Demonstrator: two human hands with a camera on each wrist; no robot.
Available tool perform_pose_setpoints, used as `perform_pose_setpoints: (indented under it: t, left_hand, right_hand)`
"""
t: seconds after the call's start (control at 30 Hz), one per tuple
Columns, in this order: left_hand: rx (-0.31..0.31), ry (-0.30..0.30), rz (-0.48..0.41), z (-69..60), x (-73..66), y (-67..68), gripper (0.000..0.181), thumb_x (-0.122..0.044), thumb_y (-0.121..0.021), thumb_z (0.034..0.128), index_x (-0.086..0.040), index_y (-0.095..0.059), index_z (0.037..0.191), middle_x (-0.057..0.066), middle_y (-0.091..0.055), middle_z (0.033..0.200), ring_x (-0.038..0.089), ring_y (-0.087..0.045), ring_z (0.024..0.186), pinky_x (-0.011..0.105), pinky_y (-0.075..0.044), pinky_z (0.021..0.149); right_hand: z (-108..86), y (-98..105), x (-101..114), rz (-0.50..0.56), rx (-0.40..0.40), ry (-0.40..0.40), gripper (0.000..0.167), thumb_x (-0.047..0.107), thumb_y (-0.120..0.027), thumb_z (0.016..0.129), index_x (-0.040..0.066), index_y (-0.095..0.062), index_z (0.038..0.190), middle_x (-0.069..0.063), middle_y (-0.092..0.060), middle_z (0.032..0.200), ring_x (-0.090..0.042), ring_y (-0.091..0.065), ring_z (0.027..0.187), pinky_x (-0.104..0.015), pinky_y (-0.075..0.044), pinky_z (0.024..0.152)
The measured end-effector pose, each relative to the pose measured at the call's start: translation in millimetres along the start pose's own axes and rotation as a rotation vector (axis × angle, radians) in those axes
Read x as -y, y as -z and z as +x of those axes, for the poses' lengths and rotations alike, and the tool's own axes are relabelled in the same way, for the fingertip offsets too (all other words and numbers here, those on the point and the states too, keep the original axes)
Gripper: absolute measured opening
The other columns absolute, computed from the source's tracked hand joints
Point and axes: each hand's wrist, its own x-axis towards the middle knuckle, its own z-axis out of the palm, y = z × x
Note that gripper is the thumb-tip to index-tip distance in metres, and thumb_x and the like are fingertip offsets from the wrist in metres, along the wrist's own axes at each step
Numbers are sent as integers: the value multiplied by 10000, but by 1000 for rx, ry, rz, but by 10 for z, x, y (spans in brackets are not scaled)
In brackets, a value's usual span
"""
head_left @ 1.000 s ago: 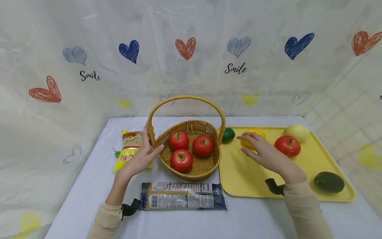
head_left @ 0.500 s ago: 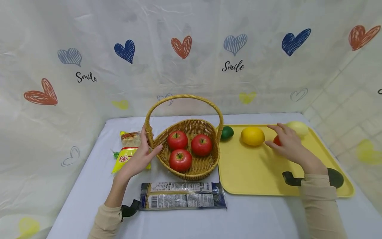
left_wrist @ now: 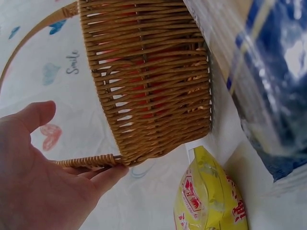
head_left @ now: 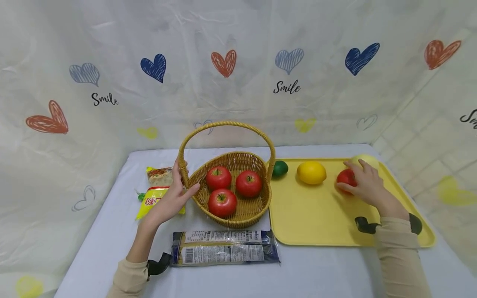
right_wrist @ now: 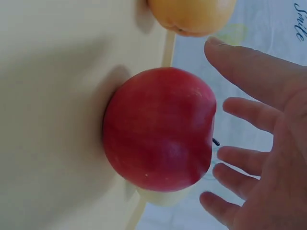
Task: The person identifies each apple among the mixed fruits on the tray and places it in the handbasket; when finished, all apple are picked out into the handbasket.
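Note:
A wicker basket [head_left: 238, 223] with a tall arched handle holds three red apples [head_left: 249, 183]. My left hand [head_left: 172, 203] holds the basket at the left foot of its handle, fingers passing behind it; in the left wrist view the thumb stands apart from the wicker. Over the yellow tray [head_left: 309, 223], my right hand [head_left: 369, 184] hovers by another red apple [head_left: 346, 177]. The right wrist view shows this apple [right_wrist: 160, 129] lying on the tray, with thumb and fingers spread near its stem side and a gap between.
A lemon [head_left: 311, 172], a small green fruit [head_left: 279, 169], a pale round fruit [head_left: 367, 161] and a dark green oval one [head_left: 415, 223], partly behind the right wrist, lie on the tray. Yellow food packets [head_left: 152, 199] lie left of the basket, a long flat packet [head_left: 225, 248] before it.
My right hand has moved right, from above the lemon to the red apple by the pale fruit. The left hand stays at the basket. The head view has shifted slightly.

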Motion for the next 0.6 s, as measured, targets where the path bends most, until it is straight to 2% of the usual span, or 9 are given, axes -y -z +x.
perform_pose_setpoints:
  t: [0.17, 0.33, 0.47, 0.6]
  left_hand:
    - [-3, -13, 0, 3, 10, -3, 986, -396, -547, 1062, -377, 299, 1569, 107, 60, 1737, 412, -97, 1597, 662, -270, 1207]
    - [-1, -15, -7, 5, 23, -11, 978, -412, -550, 1058, -396, 283, 1570, 108, 60, 1736, 412, -108, 1594, 673, -279, 1199]
    - [1, -20, -10, 4, 22, -11, 966, -385, -540, 1066, -414, 287, 1564, 111, 67, 1736, 411, -92, 1596, 675, -284, 1196]
    - [-2, -22, -10, -1, 14, -1, 962, -362, -537, 1069, -430, 288, 1558, 119, 69, 1734, 409, -67, 1600, 681, -273, 1199]
  right_hand:
    - [-7, -23, -89, 28, 64, 9, 835, 378, -711, 966, -111, -299, 1502, -522, -121, 1523, -734, -163, 1336, -809, -256, 1016]
    - [-24, -77, -145, 11, 76, 15, 787, 326, -740, 945, -92, -328, 1470, -510, -210, 1455, -678, -251, 1244, -764, -357, 938]
    - [-21, -83, -130, 17, 86, 17, 747, 294, -756, 930, -61, -357, 1451, -496, -211, 1443, -668, -233, 1235, -746, -361, 910]
    - [-9, -45, -102, 6, 114, 14, 751, 336, -756, 928, -43, -376, 1453, -491, -207, 1426, -669, -219, 1216, -729, -360, 889]
